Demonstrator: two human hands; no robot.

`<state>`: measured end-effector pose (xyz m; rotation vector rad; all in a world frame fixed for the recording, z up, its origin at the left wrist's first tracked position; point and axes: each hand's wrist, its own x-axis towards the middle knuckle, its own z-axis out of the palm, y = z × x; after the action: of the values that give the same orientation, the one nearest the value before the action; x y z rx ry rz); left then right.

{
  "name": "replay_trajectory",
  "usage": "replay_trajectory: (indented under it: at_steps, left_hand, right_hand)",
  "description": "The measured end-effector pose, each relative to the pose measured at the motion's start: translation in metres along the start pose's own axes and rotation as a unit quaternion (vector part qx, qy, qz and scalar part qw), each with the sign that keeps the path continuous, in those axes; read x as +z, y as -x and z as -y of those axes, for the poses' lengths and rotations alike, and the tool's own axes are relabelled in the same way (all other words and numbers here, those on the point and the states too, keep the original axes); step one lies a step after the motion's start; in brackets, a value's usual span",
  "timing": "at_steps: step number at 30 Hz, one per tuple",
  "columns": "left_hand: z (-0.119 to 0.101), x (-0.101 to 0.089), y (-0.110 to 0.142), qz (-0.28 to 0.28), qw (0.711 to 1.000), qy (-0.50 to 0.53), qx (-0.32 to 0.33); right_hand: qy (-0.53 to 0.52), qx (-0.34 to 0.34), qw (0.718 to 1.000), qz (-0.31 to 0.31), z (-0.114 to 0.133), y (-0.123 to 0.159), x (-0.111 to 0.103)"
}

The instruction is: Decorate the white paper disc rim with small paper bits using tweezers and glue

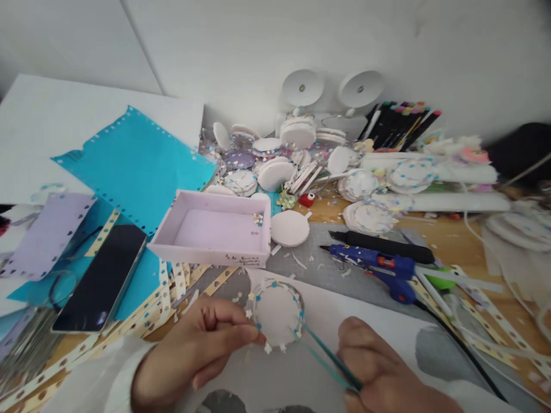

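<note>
A white round disc [279,312], edged with a ring of tiny blue, white and cream paper stars, is low in the middle of the head view. My left hand [196,344] pinches its left edge between thumb and forefinger. From the right, my right hand [383,370] grips teal tweezers [330,354]. The tweezer tips reach the disc's lower right rim, among the stars; whether a star is between them is too small to tell. Behind the disc stands a lilac open box [215,256] with a few little stars in its right corner.
A blue glue gun [370,261] and a black pen-shaped tool [387,246] lie to the right. Several white discs [278,174] are heaped at the back below a two-headed lamp [302,88]. A phone [103,278], punched paper strips [146,304] and blue paper [138,160] are at left.
</note>
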<state>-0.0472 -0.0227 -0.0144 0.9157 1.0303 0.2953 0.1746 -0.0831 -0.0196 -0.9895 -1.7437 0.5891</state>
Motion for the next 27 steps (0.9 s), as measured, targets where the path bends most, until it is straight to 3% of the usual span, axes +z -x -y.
replay_trajectory:
  at_steps: [4,7,11,15,18,23,27]
  left_hand:
    - [0.0,-0.004,-0.005,-0.02,0.994,-0.104,0.035]
    - [-0.003,-0.005,-0.01,-0.044,0.979,-0.183,0.074]
    - [-0.007,-0.004,-0.013,-0.096,0.957,-0.247,0.121]
    - [-0.007,-0.006,-0.012,-0.176,0.905,-0.327,0.208]
    - [-0.003,-0.009,-0.007,-0.218,0.886,-0.334,0.237]
    - [0.005,-0.008,0.002,-0.257,0.9,-0.252,0.247]
    - [0.007,-0.007,0.005,-0.2,0.934,-0.172,0.241]
  right_hand:
    - [-0.047,-0.015,0.986,-0.158,-0.002,-0.008,0.014]
    - [-0.094,0.008,0.978,-0.188,-0.004,-0.009,0.019]
    - [-0.143,0.026,0.976,-0.163,-0.002,-0.007,0.019]
    - [-0.177,0.035,0.975,-0.131,-0.001,-0.008,0.015]
    - [-0.199,0.063,0.972,-0.111,0.0,-0.008,0.013]
    - [-0.242,0.077,0.965,-0.07,-0.003,-0.008,0.012]
    - [-0.277,0.099,0.955,0.032,-0.006,-0.005,0.01]
